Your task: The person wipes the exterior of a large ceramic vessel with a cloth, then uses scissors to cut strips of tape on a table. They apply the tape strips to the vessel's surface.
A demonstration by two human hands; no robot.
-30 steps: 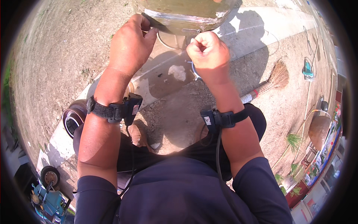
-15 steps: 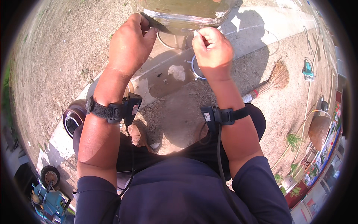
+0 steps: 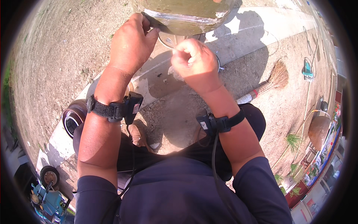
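Note:
A large rounded olive-green vessel [image 3: 182,8] with a silvery band around it stands at the top of the head view. My left hand [image 3: 131,46] pinches a dark strip [image 3: 151,21] against the vessel's left lower edge. Below and to the right of the vessel, my right hand [image 3: 195,61] is closed, its fingers curled and slightly blurred; what they hold, if anything, is hidden. A pale curved band [image 3: 164,42] shows beneath the vessel, between my two hands. Each forearm carries a strapped-on black device.
A straw broom [image 3: 274,78] lies on the dirt to the right. Farther right are a teal power tool [image 3: 307,70] and a cable. Near my left knee stands a dark round container [image 3: 73,121]. A blue wheeled machine [image 3: 52,199] is at lower left.
My right hand has moved left and down, away from the vessel's lower edge where it pinched a thin pale strip. My left hand has stayed at the dark strip.

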